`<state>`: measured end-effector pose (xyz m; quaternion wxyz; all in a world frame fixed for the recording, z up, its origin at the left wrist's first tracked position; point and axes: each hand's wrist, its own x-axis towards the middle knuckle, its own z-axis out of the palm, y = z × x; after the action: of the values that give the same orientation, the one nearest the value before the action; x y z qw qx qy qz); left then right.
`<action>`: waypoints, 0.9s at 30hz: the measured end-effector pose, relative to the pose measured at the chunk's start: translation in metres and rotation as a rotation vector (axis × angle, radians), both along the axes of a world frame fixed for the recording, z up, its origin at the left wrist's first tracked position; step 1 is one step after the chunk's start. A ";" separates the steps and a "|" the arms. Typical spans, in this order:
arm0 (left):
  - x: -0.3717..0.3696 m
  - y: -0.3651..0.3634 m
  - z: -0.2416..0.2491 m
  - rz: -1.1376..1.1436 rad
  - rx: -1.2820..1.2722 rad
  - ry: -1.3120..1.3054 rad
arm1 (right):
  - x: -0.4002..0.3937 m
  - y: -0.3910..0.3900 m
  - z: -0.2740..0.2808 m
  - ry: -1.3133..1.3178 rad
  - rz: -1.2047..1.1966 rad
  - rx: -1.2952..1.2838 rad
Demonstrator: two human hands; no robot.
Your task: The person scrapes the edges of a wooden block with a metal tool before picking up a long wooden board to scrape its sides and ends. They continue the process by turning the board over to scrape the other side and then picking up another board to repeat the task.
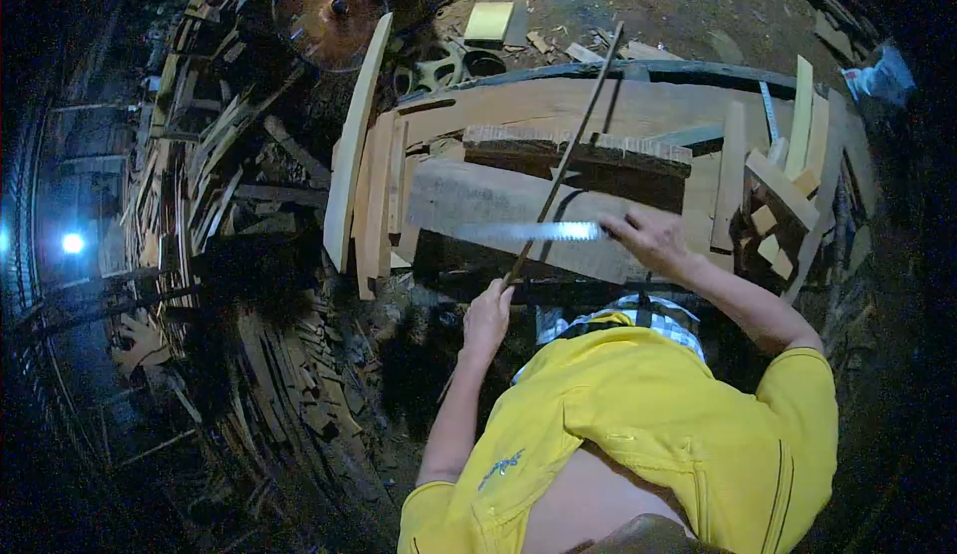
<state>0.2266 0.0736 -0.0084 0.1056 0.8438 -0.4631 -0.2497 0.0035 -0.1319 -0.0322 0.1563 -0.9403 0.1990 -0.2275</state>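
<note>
My left hand [487, 317] is closed around the lower end of a long thin stick [568, 155], which slants up and away across the wooden bench. In my right hand [650, 239] is the end of a saw [528, 232]; its toothed, shiny blade points left and crosses the stick just above my left hand. Whether the teeth touch the stick cannot be made out. Beneath both lies a wide grey board [478, 195], and behind that a thick plank [578, 143] with a rough edge.
Upright-looking boards [357, 155] lie at the bench's left end. Small wood blocks [775, 253] and strips [800, 120] are at its right end. Scrap wood [214, 155] is heaped on the left. Beyond the bench are a round rusty disc [324, 20] and a yellow block [488, 22].
</note>
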 end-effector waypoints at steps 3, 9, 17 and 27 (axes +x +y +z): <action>-0.009 -0.007 0.012 0.026 0.064 0.047 | -0.031 -0.003 -0.017 0.158 0.066 0.059; -0.012 0.013 0.022 0.031 0.107 0.090 | -0.067 -0.104 -0.049 0.053 -0.359 0.038; -0.018 0.031 0.039 0.109 0.185 0.065 | -0.082 -0.127 -0.058 0.108 0.024 -0.128; -0.027 0.017 0.033 0.408 -0.046 0.530 | -0.059 -0.109 -0.035 0.161 -0.576 -0.002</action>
<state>0.1993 0.0910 0.0245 0.2892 0.8223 -0.2467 -0.4234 -0.0558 -0.2411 -0.0671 0.0678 -0.8602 0.4693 -0.1874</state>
